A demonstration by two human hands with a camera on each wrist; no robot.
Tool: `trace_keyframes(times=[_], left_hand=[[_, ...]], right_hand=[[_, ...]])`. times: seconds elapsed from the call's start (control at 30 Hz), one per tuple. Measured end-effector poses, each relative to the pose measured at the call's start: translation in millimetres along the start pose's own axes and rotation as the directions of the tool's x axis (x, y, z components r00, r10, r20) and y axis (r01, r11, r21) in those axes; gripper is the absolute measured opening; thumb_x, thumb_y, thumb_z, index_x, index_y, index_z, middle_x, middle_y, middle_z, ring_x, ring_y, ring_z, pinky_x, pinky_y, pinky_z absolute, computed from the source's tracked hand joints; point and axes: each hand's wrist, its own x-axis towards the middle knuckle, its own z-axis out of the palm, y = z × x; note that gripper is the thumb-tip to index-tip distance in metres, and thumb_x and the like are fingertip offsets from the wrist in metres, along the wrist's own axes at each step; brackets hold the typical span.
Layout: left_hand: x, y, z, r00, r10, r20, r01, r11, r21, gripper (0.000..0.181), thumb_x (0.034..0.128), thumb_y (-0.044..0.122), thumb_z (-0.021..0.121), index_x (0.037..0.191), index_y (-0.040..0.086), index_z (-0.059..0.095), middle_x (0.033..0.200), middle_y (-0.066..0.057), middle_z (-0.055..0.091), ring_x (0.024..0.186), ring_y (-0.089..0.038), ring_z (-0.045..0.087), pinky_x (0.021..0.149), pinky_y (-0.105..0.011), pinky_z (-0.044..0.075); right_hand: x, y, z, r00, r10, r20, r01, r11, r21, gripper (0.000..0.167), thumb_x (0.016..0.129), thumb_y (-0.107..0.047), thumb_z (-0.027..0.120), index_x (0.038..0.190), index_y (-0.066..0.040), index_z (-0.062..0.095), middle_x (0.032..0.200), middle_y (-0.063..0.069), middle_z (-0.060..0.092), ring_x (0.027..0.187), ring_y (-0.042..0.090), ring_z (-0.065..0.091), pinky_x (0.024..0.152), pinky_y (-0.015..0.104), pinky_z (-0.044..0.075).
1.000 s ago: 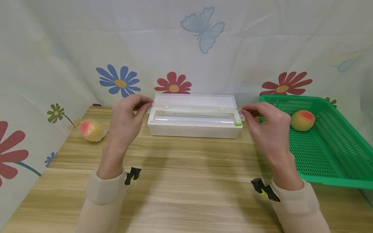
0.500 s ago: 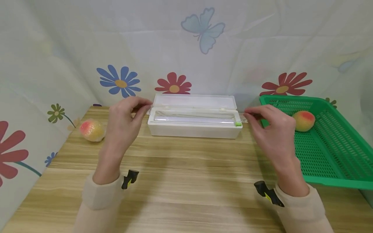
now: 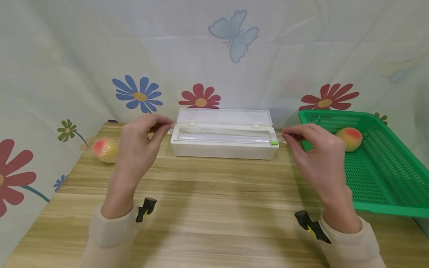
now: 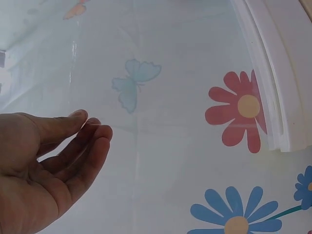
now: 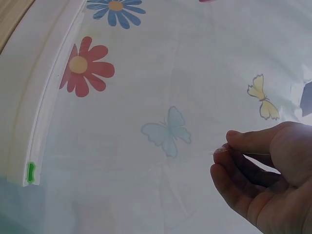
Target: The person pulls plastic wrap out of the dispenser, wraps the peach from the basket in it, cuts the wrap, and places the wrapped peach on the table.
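Your left hand (image 3: 135, 149) and right hand (image 3: 323, 160) each pinch a thin, clear plastic film (image 3: 282, 138) between thumb and fingers, probably at opposite edges so it spreads flat without folding on itself. The film shows at both ends of the long white plastic box (image 3: 223, 150), whose translucent lid (image 3: 223, 116) stands open behind, likely to keep it unobstructed. Your forearms reach forward, thumbs turned inward, flanking the box.
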Motion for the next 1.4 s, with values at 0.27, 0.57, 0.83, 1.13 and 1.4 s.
trace_keyframes(times=[0.27, 0.57, 0.83, 1.13, 1.4], left_hand=[[-4.4, 6.3, -6.0, 1.0, 0.006, 0.021, -0.006, 1.0, 0.008, 0.011, 0.0916, -0.002, 0.074, 0.102, 0.0, 0.077, 0.097, -0.01, 0.074, 0.083, -0.02, 0.066, 0.077, -0.024, 0.052], [-8.3, 11.5, -14.1, 0.999, 0.022, 0.03, -0.022, 1.0, -0.001, 0.011, 0.0925, -0.001, 0.073, 0.103, 0.001, 0.077, 0.098, -0.009, 0.074, 0.085, -0.019, 0.067, 0.08, -0.015, 0.048], [-10.1, 16.6, -20.4, 0.999, 0.035, 0.026, -0.036, 0.999, 0.017, 0.01, 0.0927, 0.0, 0.073, 0.102, 0.001, 0.076, 0.096, -0.008, 0.074, 0.082, -0.018, 0.066, 0.078, -0.013, 0.047], [-13.6, 19.7, -25.0, 0.997, 0.065, 0.042, -0.066, 0.998, 0.011, 0.011, 0.0909, -0.004, 0.075, 0.102, 0.0, 0.075, 0.095, -0.007, 0.074, 0.082, -0.017, 0.066, 0.077, -0.012, 0.047], [-16.0, 17.8, -28.6, 0.993, 0.05, 0.11, -0.054, 0.998, 0.035, 0.013, 0.0908, -0.003, 0.075, 0.102, 0.003, 0.076, 0.095, -0.003, 0.073, 0.08, -0.014, 0.064, 0.066, -0.016, 0.047]], right_hand=[[-3.6, -4.7, -8.0, 1.0, 0.003, 0.028, -0.002, 1.0, -0.031, 0.017, 0.083, 0.003, 0.083, 0.1, 0.001, 0.078, 0.091, 0.012, 0.074, 0.079, 0.024, 0.067, 0.076, 0.008, 0.038], [-5.0, -9.5, -14.1, 0.999, -0.019, 0.028, 0.02, 0.999, -0.034, 0.018, 0.081, 0.002, 0.085, 0.099, -0.001, 0.079, 0.091, 0.009, 0.075, 0.08, 0.021, 0.067, 0.077, 0.01, 0.039], [-5.4, -15.0, -20.9, 0.999, -0.042, 0.01, 0.042, 0.999, -0.024, 0.019, 0.079, 0.003, 0.086, 0.097, 0.0, 0.079, 0.088, 0.009, 0.075, 0.079, 0.015, 0.065, 0.077, 0.01, 0.039], [-7.4, -16.7, -26.5, 0.998, -0.047, 0.035, 0.048, 0.999, -0.023, 0.02, 0.079, 0.004, 0.086, 0.097, -0.001, 0.08, 0.088, 0.007, 0.074, 0.08, 0.009, 0.062, 0.075, 0.011, 0.039], [-9.5, -19.0, -32.1, 0.988, -0.039, 0.151, 0.047, 0.998, -0.05, 0.023, 0.077, 0.006, 0.087, 0.097, -0.005, 0.079, 0.09, 0.001, 0.074, 0.075, 0.009, 0.059, 0.067, 0.012, 0.04]])
